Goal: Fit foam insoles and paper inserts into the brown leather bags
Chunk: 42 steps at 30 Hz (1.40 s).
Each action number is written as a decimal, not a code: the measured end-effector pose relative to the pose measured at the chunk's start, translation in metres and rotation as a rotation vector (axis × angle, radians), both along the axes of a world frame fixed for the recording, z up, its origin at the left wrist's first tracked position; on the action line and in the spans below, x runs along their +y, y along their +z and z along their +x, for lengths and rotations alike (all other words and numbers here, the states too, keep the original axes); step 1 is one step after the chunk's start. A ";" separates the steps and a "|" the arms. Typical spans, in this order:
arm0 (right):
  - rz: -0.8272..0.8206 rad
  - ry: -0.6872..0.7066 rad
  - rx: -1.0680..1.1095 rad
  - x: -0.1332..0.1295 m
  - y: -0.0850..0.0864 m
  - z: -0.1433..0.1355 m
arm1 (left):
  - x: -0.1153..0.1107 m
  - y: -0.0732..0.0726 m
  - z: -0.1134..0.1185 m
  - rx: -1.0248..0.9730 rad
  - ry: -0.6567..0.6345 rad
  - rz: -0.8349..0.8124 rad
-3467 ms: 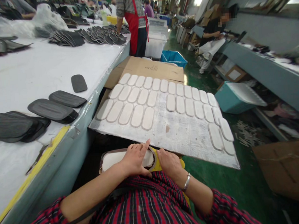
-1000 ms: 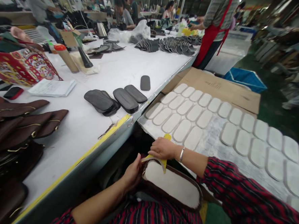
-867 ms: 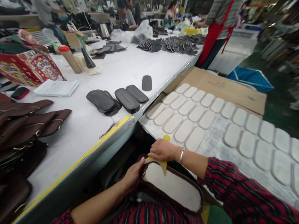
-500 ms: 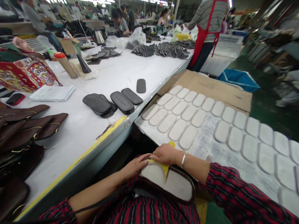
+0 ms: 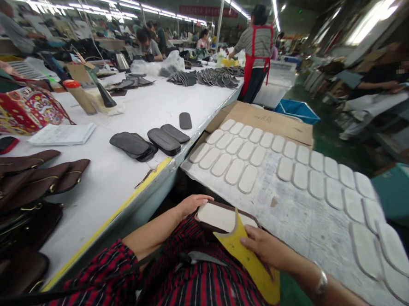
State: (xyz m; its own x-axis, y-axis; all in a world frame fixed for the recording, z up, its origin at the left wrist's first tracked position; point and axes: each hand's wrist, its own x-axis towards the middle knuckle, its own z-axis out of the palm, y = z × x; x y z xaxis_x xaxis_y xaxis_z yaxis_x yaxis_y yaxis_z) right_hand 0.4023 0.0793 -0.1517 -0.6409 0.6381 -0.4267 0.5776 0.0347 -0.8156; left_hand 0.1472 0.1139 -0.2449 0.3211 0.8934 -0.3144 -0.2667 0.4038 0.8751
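In my lap stands a dark brown leather bag (image 5: 209,227) with a pale, rounded oblong panel (image 5: 219,216) facing up on it. My left hand (image 5: 193,204) grips the bag's far left corner, its fingers laid along the edge and partly out of sight. A yellow, flexible scraper (image 5: 238,248) with a curved, notched end is held in my right hand (image 5: 261,242), fingers closed round its side. Its upper tip overlaps the panel's near edge; whether it touches I cannot tell.
Rows of pale oblong pieces (image 5: 315,183) lie on a board (image 5: 280,213) to the right. Dark grey oblong pieces (image 5: 164,139) and brown bags (image 5: 33,182) are on the white table (image 5: 98,178). A person in a red apron (image 5: 254,53) stands beyond.
My right hand has moved from the panel's far left end toward me and right, bringing the yellow scraper along. My left hand stays at the bag's corner. The view has turned slightly right.
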 end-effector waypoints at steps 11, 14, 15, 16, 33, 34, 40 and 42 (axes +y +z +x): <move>-0.019 -0.303 -0.103 -0.043 -0.043 -0.087 | -0.043 -0.014 -0.007 0.496 0.263 0.302; 0.168 -0.238 -0.197 -0.031 -0.019 -0.082 | -0.041 -0.007 -0.021 0.697 0.153 0.284; 0.254 -0.204 -0.230 -0.025 -0.011 -0.079 | -0.040 -0.004 -0.024 0.728 0.085 0.263; 0.340 -0.164 -0.264 -0.018 -0.004 -0.076 | -0.039 0.000 -0.027 0.747 0.011 0.235; 0.836 0.359 -0.655 -0.011 0.018 -0.109 | -0.025 0.016 -0.017 0.709 -0.131 0.202; 0.847 0.349 -0.648 -0.011 0.017 -0.107 | -0.025 0.017 -0.017 0.693 -0.123 0.203; 0.641 -0.024 -0.388 -0.016 -0.001 -0.080 | -0.033 0.007 -0.036 0.447 -0.022 0.145; 0.426 -0.220 -0.208 -0.029 -0.015 -0.072 | -0.038 -0.005 -0.042 0.382 0.156 0.173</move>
